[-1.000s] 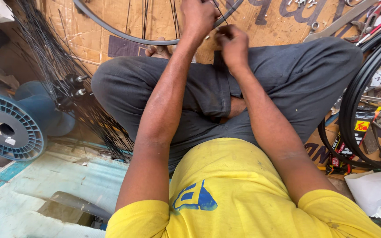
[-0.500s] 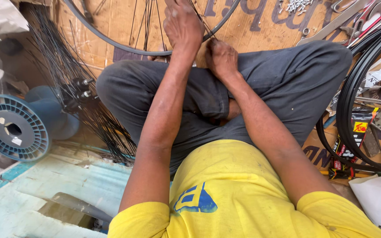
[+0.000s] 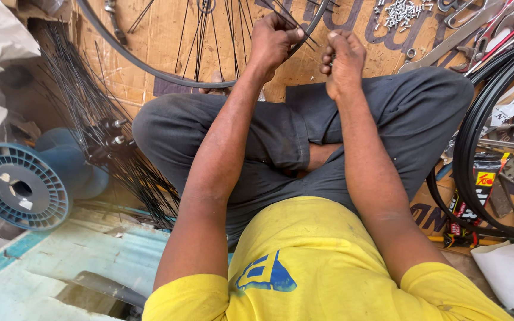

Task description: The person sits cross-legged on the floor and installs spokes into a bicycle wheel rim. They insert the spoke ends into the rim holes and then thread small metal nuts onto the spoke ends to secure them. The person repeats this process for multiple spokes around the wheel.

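I sit cross-legged in grey trousers and a yellow shirt, with a black bicycle wheel rim (image 3: pixel 150 66) lying on brown cardboard (image 3: pixel 150 35) in front of my knees. My left hand (image 3: pixel 273 40) is closed around several thin black spokes at the rim's near edge. My right hand (image 3: pixel 342 54) sits just to its right, fingers pinched together on something small by the rim; what it pinches is too small to tell. More spokes (image 3: pixel 200 35) fan across the inside of the rim.
A loose bundle of black spokes (image 3: pixel 99 137) lies at my left, beside a blue plastic spool (image 3: pixel 19 185). Black rims (image 3: pixel 477 148) lean at the right with tools and packets. A pile of small silver nipples (image 3: pixel 401 12) and a spanner (image 3: pixel 447 44) lie on the cardboard.
The view has tilted up, so more of the rim and cardboard shows. Both hands have stayed at the rim's near edge, working the spokes.
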